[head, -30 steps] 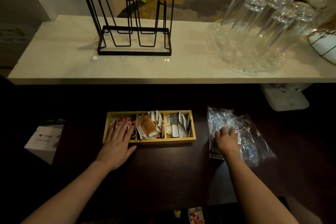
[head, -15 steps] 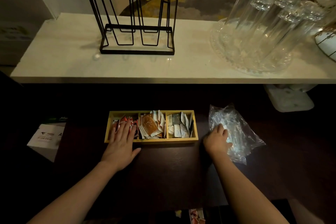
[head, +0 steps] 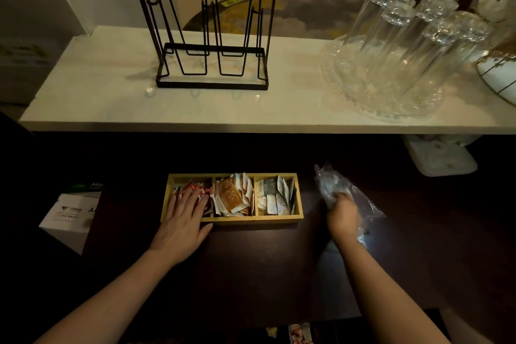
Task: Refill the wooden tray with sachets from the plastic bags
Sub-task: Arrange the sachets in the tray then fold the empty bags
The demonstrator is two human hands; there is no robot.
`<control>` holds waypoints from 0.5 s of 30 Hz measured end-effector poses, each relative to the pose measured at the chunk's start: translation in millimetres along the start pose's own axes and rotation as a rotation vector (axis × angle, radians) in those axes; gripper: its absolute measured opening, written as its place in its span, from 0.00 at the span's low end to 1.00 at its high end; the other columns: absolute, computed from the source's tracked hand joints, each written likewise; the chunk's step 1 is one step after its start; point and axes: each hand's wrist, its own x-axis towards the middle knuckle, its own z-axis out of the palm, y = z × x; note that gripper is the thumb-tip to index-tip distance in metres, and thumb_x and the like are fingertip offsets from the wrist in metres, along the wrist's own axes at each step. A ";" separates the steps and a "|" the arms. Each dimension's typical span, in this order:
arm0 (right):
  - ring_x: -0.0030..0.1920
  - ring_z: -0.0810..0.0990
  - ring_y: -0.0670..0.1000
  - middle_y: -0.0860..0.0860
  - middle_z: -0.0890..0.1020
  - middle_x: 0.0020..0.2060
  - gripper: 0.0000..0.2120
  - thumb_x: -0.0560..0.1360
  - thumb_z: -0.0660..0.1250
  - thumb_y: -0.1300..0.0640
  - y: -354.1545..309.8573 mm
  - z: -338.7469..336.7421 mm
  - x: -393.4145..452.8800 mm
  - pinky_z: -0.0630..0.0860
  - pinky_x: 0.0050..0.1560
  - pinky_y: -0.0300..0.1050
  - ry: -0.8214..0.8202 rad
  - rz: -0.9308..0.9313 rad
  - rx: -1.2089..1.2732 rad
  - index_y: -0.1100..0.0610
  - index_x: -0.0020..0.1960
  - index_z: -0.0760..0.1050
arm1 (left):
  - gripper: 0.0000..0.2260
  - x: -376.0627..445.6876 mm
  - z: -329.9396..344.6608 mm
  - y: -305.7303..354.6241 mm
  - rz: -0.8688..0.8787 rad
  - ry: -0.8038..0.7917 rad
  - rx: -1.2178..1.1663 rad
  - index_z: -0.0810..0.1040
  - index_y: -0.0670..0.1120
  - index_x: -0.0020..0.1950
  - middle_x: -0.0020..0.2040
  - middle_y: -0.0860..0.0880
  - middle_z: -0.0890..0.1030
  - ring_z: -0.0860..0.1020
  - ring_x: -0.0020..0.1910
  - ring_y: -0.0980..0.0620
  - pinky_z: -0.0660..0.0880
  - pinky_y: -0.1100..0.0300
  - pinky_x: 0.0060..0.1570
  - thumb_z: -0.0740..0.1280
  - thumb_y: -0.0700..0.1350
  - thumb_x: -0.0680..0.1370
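A wooden tray with three compartments sits on the dark table. Red sachets fill its left part, orange ones the middle, grey and white ones the right. My left hand lies flat with straight fingers on the red sachets and the tray's front left edge. To the right of the tray, my right hand grips a bunch of clear plastic bags, crumpled and lifted at their far end. What the bags contain is not visible.
A white marble shelf runs above the table, bearing a black wire rack and a glass tray of upturned glasses. A white box stands at the table's left, a white object under the shelf at right.
My right hand went from lying flat on the spread bags to gathering and gripping them, pulling them left into a crumpled bunch. My left hand stays on the tray.
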 end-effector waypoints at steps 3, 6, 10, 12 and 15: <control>0.52 0.80 0.61 0.62 0.81 0.55 0.20 0.70 0.60 0.75 -13.4 -10.5 -4.3 0.73 0.46 0.45 0.094 0.050 0.178 0.63 0.59 0.77 | 0.31 5.6 -9.3 11.4 -0.041 0.019 -0.052 0.59 0.43 0.75 0.77 0.42 0.57 0.51 0.77 0.44 0.49 0.43 0.75 0.57 0.59 0.78; 0.54 0.80 0.59 0.59 0.82 0.54 0.20 0.70 0.62 0.72 -36.1 -35.2 -16.3 0.75 0.53 0.47 0.142 0.092 0.373 0.60 0.59 0.78 | 0.27 8.9 -26.1 25.5 -0.053 0.107 -0.114 0.63 0.44 0.74 0.76 0.41 0.60 0.54 0.77 0.44 0.52 0.43 0.74 0.56 0.56 0.79; 0.50 0.82 0.51 0.54 0.84 0.51 0.23 0.68 0.63 0.75 -67.2 -71.1 -39.0 0.79 0.54 0.50 -0.007 0.136 0.790 0.54 0.56 0.80 | 0.24 7.7 -60.8 54.0 -0.018 0.158 -0.422 0.62 0.46 0.74 0.76 0.46 0.61 0.54 0.76 0.49 0.48 0.56 0.72 0.52 0.56 0.80; 0.43 0.84 0.51 0.53 0.86 0.43 0.24 0.68 0.61 0.77 -83.2 -88.1 -53.2 0.81 0.44 0.46 -0.166 0.129 1.040 0.54 0.53 0.81 | 0.24 6.8 -78.8 70.6 -0.003 0.086 -0.673 0.59 0.47 0.75 0.76 0.50 0.60 0.56 0.75 0.54 0.51 0.63 0.70 0.54 0.55 0.81; 0.33 0.84 0.48 0.52 0.86 0.36 0.25 0.69 0.58 0.79 -98.2 -107.1 -68.8 0.81 0.33 0.40 -0.411 0.114 1.288 0.54 0.51 0.81 | 0.25 9.7 -100.3 89.7 -0.037 -0.015 -1.072 0.60 0.49 0.74 0.74 0.52 0.64 0.60 0.71 0.58 0.58 0.63 0.67 0.58 0.56 0.79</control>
